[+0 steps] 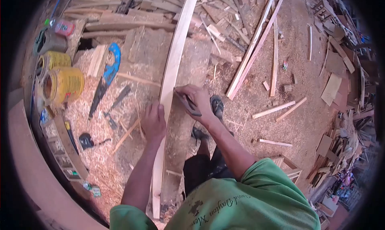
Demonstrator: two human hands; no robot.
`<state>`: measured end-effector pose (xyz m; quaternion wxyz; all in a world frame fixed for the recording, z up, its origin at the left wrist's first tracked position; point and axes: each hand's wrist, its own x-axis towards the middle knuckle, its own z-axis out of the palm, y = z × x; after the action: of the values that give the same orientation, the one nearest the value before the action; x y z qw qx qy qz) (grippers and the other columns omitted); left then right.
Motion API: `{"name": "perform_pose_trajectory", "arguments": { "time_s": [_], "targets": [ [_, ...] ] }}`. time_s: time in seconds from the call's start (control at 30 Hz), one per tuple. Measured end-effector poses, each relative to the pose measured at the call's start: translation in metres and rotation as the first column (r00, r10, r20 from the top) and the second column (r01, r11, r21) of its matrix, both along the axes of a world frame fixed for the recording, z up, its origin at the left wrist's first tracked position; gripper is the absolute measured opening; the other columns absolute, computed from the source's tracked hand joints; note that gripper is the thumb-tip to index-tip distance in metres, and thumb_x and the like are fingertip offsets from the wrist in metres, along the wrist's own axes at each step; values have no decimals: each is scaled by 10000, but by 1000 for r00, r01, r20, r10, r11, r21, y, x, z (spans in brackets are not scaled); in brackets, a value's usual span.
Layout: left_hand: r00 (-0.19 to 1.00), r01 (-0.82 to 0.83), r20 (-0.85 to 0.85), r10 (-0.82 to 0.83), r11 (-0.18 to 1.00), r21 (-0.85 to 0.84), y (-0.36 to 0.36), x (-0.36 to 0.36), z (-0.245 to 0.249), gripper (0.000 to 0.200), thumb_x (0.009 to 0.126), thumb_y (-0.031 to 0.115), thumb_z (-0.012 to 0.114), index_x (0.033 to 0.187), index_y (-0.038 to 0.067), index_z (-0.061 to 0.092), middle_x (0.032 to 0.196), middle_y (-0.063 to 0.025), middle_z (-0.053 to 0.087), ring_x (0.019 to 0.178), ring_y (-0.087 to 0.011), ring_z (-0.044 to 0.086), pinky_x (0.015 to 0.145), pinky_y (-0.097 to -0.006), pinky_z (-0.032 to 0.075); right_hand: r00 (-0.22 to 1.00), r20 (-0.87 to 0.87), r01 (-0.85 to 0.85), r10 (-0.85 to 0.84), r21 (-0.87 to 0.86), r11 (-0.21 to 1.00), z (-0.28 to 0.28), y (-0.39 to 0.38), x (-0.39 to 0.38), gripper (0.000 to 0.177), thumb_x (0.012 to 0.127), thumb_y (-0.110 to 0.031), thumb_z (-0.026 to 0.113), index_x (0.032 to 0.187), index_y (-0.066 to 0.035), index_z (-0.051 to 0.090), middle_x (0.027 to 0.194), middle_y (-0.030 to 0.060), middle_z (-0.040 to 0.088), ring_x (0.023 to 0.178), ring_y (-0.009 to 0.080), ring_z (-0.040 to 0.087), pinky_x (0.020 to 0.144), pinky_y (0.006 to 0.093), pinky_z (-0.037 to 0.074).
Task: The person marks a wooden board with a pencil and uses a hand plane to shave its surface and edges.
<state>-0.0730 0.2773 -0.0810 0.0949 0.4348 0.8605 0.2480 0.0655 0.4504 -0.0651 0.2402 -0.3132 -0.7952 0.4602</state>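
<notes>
A long pale wooden board (176, 57) runs from the top of the view down past my body. My left hand (154, 121) rests against the board's left edge near its middle, its fingers over the wood. At the right edge, slightly higher, my right hand (195, 98) is closed around a dark, flat-handled tool (188, 105); its tip near the board is too small to make out. A saw with a blue handle (112, 63) lies on the bench to the left of the board.
Yellow containers (66, 84) stand on the bench's left side, with a black tape measure (86, 141) lower down on the shavings. Long wood strips (256, 45) and short offcuts (273, 109) lie on the floor to the right. Scrap wood (156, 5) is piled beyond the bench.
</notes>
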Motion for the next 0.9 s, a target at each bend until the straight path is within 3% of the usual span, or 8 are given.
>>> {"name": "perform_pose_trajectory", "arguments": {
  "time_s": [0.07,0.43,0.53,0.63,0.73,0.8,0.87,0.9],
  "targets": [
    [992,-9,124,7,1000,15,3,-3,9,421,1178,372,461,1343,62,693,1156,-203,690,1026,-457,689,872,-541,549,999,11,-42,42,40,998,-5,-19,8,323,896,-90,685,1201,-91,791,1039,136,761,1015,377,745,897,460,593],
    [994,-44,98,39,998,48,1,-2,3,387,1178,369,460,1288,82,694,1170,-175,690,1046,-437,702,874,-535,550,996,66,-60,61,-20,998,1,-82,29,365,912,-73,670,1257,-106,785,1184,97,774,1109,337,743,937,429,601],
    [992,-49,119,48,999,-1,3,-4,6,463,1185,409,439,1301,37,689,1176,-198,702,1081,-436,700,925,-520,540,987,74,-147,145,23,989,3,-81,34,350,933,-61,680,1262,-111,787,1178,117,780,1068,345,761,903,427,615],
    [987,-44,159,40,999,24,3,-4,7,470,1186,414,443,1289,29,692,1171,-209,705,1090,-440,697,951,-516,536,975,18,-217,220,-105,970,13,-57,48,330,969,-67,681,1281,-112,777,1118,149,781,1001,358,774,866,447,621],
    [995,-29,98,25,999,43,-2,-3,2,378,1163,376,489,1276,75,689,1174,-195,686,1044,-443,699,884,-547,555,998,-27,62,-60,75,995,37,-17,15,291,1005,-90,672,1281,-88,765,1085,184,778,946,394,774,831,453,622],
    [999,-18,46,18,1000,10,0,-4,4,342,1147,359,519,1278,93,688,1180,-192,679,1025,-438,704,839,-561,569,986,-136,116,-98,132,984,50,7,-29,280,1011,-95,673,1277,-70,759,1116,214,773,1000,427,763,853,454,616],
    [999,-35,27,37,998,-58,2,2,12,342,1136,357,539,1286,89,690,1184,-198,681,1028,-428,710,816,-562,577,964,-256,112,-68,160,981,29,19,-81,266,1060,-150,682,1298,-60,758,1129,222,771,1010,389,771,873,422,610],
    [999,-30,-14,30,1000,-4,2,6,10,329,1117,345,578,1269,76,691,1165,-193,680,1001,-421,714,799,-547,582,950,-312,50,-25,73,996,16,22,-101,280,1082,-190,682,1319,-61,755,1132,203,774,1003,339,769,880,407,606]
  ]
}}
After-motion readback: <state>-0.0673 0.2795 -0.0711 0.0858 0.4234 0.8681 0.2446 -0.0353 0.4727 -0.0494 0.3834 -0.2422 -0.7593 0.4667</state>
